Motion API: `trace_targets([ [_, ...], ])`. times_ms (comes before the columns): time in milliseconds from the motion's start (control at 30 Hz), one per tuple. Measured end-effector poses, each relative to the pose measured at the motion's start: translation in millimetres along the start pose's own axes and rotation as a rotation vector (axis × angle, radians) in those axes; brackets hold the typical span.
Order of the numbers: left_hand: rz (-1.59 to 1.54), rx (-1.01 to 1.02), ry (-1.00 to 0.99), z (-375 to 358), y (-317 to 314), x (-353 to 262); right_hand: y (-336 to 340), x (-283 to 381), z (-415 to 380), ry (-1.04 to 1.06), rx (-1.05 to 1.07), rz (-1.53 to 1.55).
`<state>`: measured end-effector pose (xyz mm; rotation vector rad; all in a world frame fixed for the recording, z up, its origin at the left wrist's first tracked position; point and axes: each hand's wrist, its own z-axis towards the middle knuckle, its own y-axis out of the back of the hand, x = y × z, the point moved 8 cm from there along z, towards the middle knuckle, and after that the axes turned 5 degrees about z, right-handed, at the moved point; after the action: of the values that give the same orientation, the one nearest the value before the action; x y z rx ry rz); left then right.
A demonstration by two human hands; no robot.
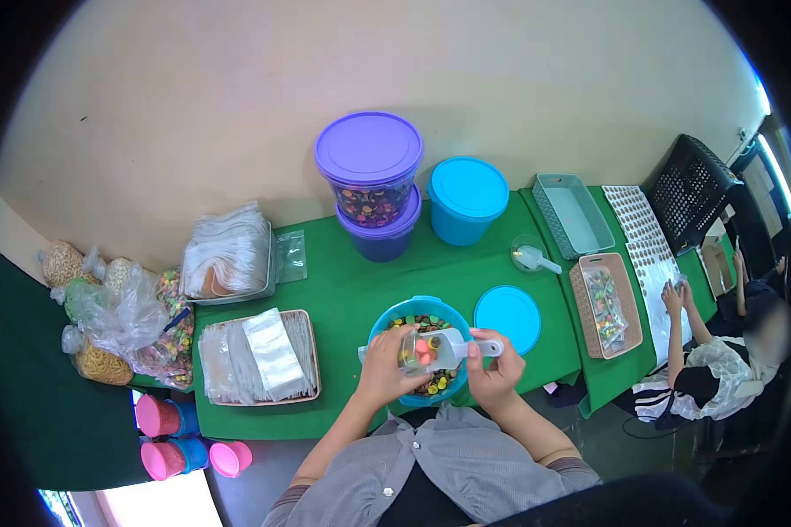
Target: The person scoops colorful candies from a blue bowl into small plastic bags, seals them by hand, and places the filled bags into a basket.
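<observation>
My right hand [494, 369] is closed round the handle of a clear-white scoop [449, 349], held over a blue tub [397, 314]. In my left hand [383, 369] is a small clear bag [411, 350], its opening against the scoop's front. Pink or orange pieces [424, 352] show where bag and scoop meet; which of the two holds them is hard to tell. Brown, green and yellow pieces [437, 383] lie in the tub below.
Left: baskets of clear bags [277, 354] and bags of snacks [174, 342]. Behind: purple tub [369, 149] and blue lidded tub [468, 200]. Right: blue lid [507, 320], second scoop [534, 259], pink basket [632, 325], green basket [575, 215], co-worker [712, 373].
</observation>
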<state>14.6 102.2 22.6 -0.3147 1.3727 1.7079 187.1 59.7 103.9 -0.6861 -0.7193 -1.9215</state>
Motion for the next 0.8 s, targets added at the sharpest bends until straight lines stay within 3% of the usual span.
trace_targets([
  [167,-0.045,-0.078,0.041,-10,0,22,15,-21,-4,-0.13,-0.124,0.088],
  [267,-0.225,-0.22,0.217,-17,13,43,9,-39,8,-0.217,-0.087,-0.019],
  [333,-0.263,-0.304,0.361,-22,27,53,-23,-69,-2,-0.563,0.34,-0.059],
  [467,-0.12,-0.367,0.275,-25,35,58,-36,-116,-53,-0.627,0.616,-0.268],
  [567,-0.233,-0.406,0.457,-38,14,87,-32,-124,-64,-0.68,0.577,-0.26],
  [633,-0.117,-0.414,0.448,-45,2,92,-29,-130,-70,-0.737,0.55,-0.259],
  [700,-0.004,-0.424,0.43,-49,-5,89,-34,-141,-93,-0.927,0.546,-0.031],
  [800,0.066,-0.454,0.408,-53,-11,86,-39,-132,-103,-0.909,0.458,0.077],
])
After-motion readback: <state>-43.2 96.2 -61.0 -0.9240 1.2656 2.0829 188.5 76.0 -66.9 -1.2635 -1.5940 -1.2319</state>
